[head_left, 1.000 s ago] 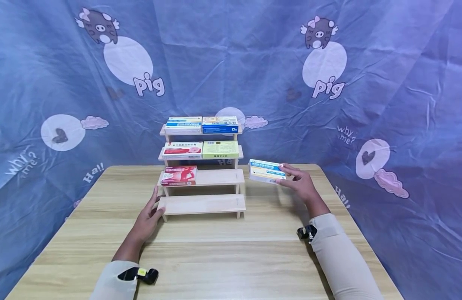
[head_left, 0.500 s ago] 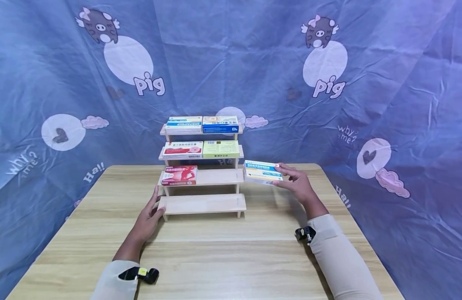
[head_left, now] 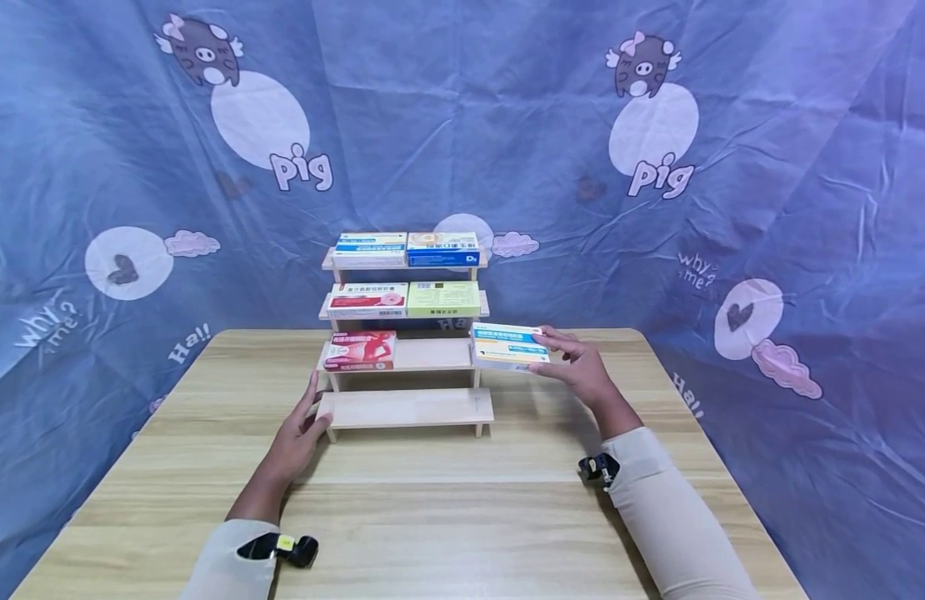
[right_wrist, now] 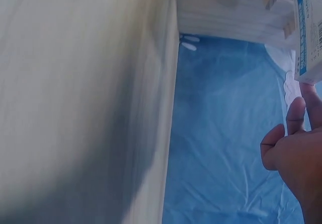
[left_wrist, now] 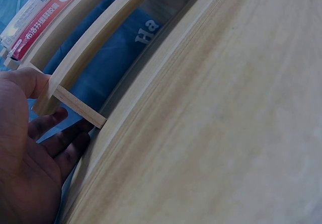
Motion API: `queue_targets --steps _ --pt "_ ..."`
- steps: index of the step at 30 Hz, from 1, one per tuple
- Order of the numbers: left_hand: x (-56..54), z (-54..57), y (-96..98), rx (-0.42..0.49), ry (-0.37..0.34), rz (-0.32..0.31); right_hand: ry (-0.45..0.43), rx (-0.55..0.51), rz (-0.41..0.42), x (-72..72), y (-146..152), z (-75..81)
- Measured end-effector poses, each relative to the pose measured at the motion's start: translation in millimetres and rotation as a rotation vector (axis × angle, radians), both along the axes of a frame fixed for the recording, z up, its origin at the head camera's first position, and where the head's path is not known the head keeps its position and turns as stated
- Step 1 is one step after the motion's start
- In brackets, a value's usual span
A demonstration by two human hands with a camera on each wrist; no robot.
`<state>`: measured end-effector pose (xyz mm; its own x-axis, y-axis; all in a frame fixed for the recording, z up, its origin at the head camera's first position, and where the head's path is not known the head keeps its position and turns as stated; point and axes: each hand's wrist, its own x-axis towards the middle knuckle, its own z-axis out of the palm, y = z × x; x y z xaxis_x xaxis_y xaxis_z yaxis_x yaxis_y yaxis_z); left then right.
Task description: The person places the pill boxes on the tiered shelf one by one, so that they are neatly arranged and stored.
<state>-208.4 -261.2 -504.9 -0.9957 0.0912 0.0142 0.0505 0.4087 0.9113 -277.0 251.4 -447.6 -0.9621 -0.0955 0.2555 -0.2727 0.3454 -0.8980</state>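
A four-step wooden display rack (head_left: 402, 408) stands on the table. My left hand (head_left: 296, 437) holds the left end of its lowest step, the thumb over the step's edge and the fingers around the end beside the leg (left_wrist: 80, 106). My right hand (head_left: 582, 371) pinches a white, blue and yellow medicine box (head_left: 507, 346) by its right end. That box overlaps the right end of the third step down in the head view; in the right wrist view only part of the box (right_wrist: 309, 32) shows. A red medicine box (head_left: 359, 351) lies on the left of the same step.
On the top step lie a blue-and-white box (head_left: 369, 249) and a vitamin D box (head_left: 443, 248). The second step bears a red-and-white box (head_left: 367, 300) and a green box (head_left: 443, 299). A blue printed curtain (head_left: 462, 125) hangs behind the wooden table (head_left: 447, 517).
My right hand has moved left with the medicine box, from beside the rack to over the right end of the third step. My left hand has stayed at the rack.
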Motion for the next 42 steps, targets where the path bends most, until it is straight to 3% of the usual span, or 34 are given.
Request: queue_targets --steps 24,42 --pt "-0.7 -1.6 0.6 0.0 0.018 -0.004 0.013 -0.024 0.045 -4.0 -71.7 0.5" --pt "-3.5 -2.6 -0.3 -0.021 0.015 0.005 0.056 -0.025 0.033 -6.5 -93.4 4.4"
